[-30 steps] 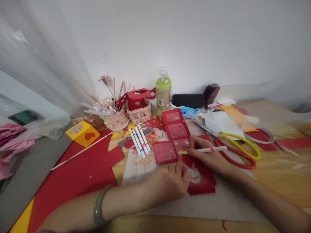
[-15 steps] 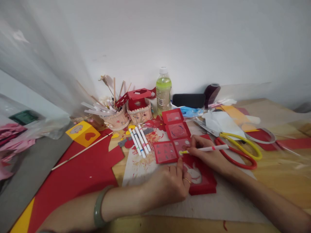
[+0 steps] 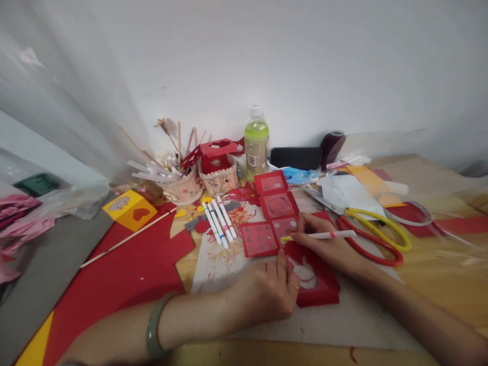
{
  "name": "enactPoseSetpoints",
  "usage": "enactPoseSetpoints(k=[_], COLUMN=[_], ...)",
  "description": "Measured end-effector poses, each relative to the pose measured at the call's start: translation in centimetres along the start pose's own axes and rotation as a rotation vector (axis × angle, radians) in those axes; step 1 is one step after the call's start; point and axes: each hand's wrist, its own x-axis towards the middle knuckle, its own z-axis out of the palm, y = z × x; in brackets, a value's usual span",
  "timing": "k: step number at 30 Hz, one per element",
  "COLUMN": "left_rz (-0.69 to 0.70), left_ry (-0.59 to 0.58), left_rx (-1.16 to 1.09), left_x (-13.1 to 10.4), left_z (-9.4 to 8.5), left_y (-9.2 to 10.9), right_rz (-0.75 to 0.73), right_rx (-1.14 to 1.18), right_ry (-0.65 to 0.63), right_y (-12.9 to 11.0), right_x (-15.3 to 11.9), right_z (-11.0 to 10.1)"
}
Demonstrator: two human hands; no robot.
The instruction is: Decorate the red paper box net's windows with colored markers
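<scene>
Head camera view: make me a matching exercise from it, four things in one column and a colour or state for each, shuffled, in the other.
Things
1. Left hand
2. Right hand
3. Drink bottle
4. Scissors

Colours and states
A. Stands upright with a white cap on
B. Have one red and one yellow handle loop
C. Wears a ring on a finger
D. Holds a white-barrelled marker

Right pairs: 1-C, 2-D, 3-A, 4-B

Pens [image 3: 220,221] left of folded box [image 3: 280,203]; bottle [image 3: 256,145] behind.
</scene>
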Motion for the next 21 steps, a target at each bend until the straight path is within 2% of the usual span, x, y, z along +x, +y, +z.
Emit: enactPoseSetpoints(k=[8, 21], left_rz=[-0.004, 0.022], left_ry=[-0.014, -0.044], left_rx=[-0.007, -0.009], left_x=[0.04, -0.11], left_z=[-0.14, -0.03], left_y=[0.03, -0.04], right_rz=[0.001, -0.052], right_rx=[0.003, -0.029], right_ry=[-0.015, 0.035], right_y=[-0.08, 0.43], right_x=[-0.06, -0.02], right_z=[0.00, -0.18])
